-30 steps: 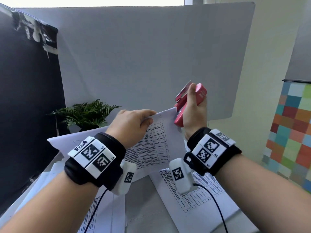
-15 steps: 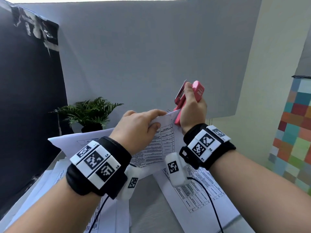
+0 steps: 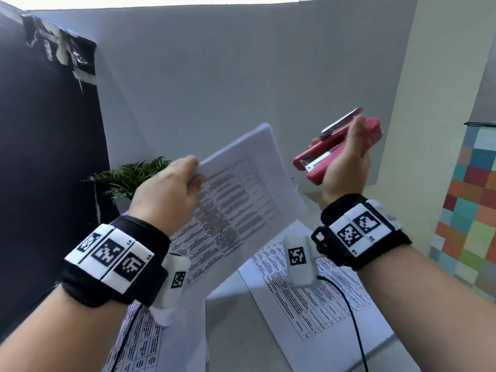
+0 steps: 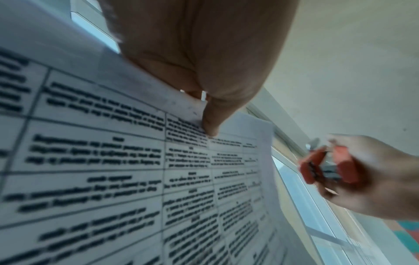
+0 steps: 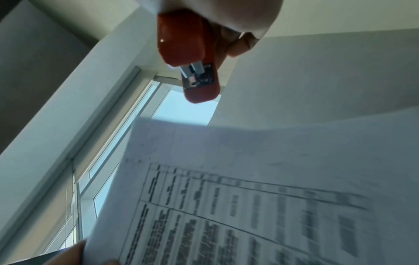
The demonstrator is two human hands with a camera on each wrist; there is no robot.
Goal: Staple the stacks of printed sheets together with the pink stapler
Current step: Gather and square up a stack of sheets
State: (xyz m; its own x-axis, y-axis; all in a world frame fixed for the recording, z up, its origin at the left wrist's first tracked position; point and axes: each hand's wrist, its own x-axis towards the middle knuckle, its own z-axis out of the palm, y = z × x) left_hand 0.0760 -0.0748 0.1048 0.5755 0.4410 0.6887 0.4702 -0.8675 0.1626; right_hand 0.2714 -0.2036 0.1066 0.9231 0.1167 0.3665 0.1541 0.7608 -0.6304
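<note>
Below my wrists the pale grey surface (image 3: 233, 326) shows as a bare strip between papers. To my right a printed sheet (image 3: 316, 312) with table text lies flat on it, running toward the near edge. To my left more printed sheets (image 3: 145, 342) lie overlapped, partly under my forearm. At the far left, a potted plant (image 3: 128, 178) stands; its base is hidden.

Daylight enters from the window (image 5: 181, 111) behind the grey partition (image 3: 241, 89), leaving the scene evenly bright with soft shadows. The printed sheets (image 4: 136, 170) below the window show motion blur in both wrist views, text unreadable. Straight edges bow toward the frame borders; the head view is slightly soft.
</note>
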